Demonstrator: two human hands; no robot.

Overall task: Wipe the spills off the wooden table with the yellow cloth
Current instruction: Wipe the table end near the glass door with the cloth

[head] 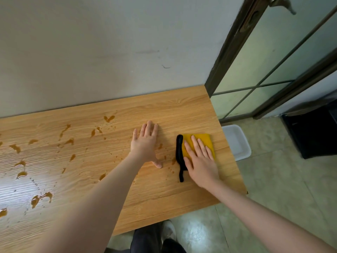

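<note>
Under the flat-fingered right hand (199,161) lies the yellow cloth (198,143), pressed down; spills (42,197) stretch leftward across the surface (182,110), beyond the flat, empty left hand (145,143).

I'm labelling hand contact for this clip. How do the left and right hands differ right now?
The left hand lies flat on the bare wooden table, while the right hand lies flat on the yellow cloth. The left hand sits beside small brown spills; the right hand is nearer the table's right edge. Both have straight fingers, palms down, gripping nothing.
</note>
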